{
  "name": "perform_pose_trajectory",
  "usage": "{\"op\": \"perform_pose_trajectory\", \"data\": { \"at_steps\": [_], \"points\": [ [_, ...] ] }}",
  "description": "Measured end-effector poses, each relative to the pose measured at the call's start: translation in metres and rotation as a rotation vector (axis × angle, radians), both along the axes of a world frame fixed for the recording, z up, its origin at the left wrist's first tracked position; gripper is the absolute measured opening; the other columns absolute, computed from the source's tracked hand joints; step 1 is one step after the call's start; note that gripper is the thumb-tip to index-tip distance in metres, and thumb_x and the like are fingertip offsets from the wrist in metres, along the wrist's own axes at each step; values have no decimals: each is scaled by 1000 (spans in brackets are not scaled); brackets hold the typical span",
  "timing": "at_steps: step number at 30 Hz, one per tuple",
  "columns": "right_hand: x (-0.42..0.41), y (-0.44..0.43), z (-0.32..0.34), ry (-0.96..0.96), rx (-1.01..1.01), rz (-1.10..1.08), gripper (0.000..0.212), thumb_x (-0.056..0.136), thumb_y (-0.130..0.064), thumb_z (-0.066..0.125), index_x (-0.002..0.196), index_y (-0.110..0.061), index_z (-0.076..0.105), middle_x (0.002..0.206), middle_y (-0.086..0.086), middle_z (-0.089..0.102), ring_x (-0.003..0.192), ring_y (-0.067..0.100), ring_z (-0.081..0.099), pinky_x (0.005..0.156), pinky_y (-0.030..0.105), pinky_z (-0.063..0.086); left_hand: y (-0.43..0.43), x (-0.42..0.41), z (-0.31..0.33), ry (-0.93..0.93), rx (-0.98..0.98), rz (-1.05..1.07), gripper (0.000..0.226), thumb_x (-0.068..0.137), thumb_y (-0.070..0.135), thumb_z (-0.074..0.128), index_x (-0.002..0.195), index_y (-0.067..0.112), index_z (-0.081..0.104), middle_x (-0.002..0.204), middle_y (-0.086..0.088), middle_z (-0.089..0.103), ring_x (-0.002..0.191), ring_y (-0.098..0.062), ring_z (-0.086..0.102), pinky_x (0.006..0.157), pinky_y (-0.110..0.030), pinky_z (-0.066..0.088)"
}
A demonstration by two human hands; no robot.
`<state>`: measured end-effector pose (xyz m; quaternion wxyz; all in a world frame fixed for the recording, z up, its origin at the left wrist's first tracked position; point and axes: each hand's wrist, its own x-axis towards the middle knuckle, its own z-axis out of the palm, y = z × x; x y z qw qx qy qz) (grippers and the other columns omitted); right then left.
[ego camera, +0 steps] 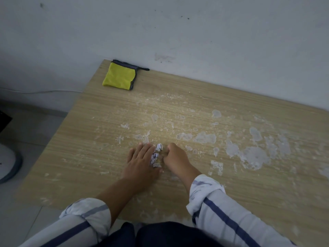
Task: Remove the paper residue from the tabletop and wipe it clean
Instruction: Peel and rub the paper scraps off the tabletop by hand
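Observation:
A wooden tabletop (pixel 99 139) carries white paper residue (pixel 252 155), thickest at the right. Small crumpled paper scraps (pixel 156 155) lie between my hands near the table's middle. My left hand (pixel 142 161) rests flat on the wood, fingers spread, its edge touching the scraps. My right hand (pixel 175 157) is curled into a loose fist just right of the scraps, knuckles up; whether it pinches any paper is hidden. A folded yellow cloth (pixel 119 76) with a dark grey border lies at the far left corner, well away from both hands.
A pale, marked wall (pixel 195 32) runs along the table's far edge. The table's left edge drops to a tiled floor (pixel 26 125), where a thin cable and a round grey-rimmed object (pixel 8 163) sit. My dark trousers show at the near edge.

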<state>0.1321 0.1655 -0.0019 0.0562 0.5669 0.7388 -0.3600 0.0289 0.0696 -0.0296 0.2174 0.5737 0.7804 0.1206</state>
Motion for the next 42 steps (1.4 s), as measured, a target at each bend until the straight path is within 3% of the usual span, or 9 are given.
{"op": "perform_pose_trajectory", "data": {
  "at_steps": [6,9,12,15,19,28,35,39,42],
  "points": [
    [14,6,2,148,-65,-146,23,88,-13,54,110,-20,58,109,-1,60,82,11,54,56,20,39,2,-4,-1,-94,12,26,85,84,52,55,149,24,9,158,6,6,145,-10,-6,118,-35,-6],
    [23,10,8,192,-51,-115,43,86,-5,50,126,-21,49,124,4,51,87,12,53,56,19,40,2,-13,4,-258,50,32,100,75,47,70,149,21,7,156,3,16,145,-15,8,119,-38,7],
    [19,6,11,139,-66,153,76,80,-1,60,144,-23,25,146,4,24,119,24,44,82,23,44,-1,-24,13,-385,66,34,100,73,28,75,149,21,10,156,0,17,142,-20,20,112,-40,28],
    [10,-4,5,20,18,384,87,77,-14,69,146,-23,16,152,4,11,135,32,24,105,38,34,-2,-31,19,-286,58,63,79,80,22,65,147,15,24,151,-6,26,137,-24,27,109,-35,26],
    [2,-14,-6,41,98,398,75,83,-14,62,145,-19,21,150,4,15,134,33,24,108,42,31,3,-30,24,-234,25,97,45,85,19,56,129,12,54,123,-14,48,112,-28,49,88,-24,33],
    [-3,-13,-6,99,114,410,67,88,-13,57,146,-11,22,151,12,19,137,30,24,112,38,27,14,-15,39,-236,-66,70,32,94,13,47,124,4,55,123,-17,53,113,-29,49,75,-17,31],
    [-1,-11,-11,146,82,366,67,88,-14,58,145,-9,24,152,10,19,137,27,25,111,36,28,12,-27,36,-304,-85,134,20,90,11,46,91,13,66,88,-12,54,89,-26,53,63,-24,31],
    [-13,-15,-10,146,78,375,69,87,-18,59,146,-9,23,152,12,19,138,28,25,112,38,27,15,-27,35,-275,-74,167,25,89,6,46,101,10,68,96,-13,55,84,-25,55,60,-19,34],
    [-19,-18,-15,187,156,383,52,88,-18,55,137,-10,40,142,14,35,127,30,37,106,37,33,17,-27,35,-331,-76,209,27,86,4,49,100,13,70,89,-8,62,71,-15,57,53,-16,35]
  ]
}}
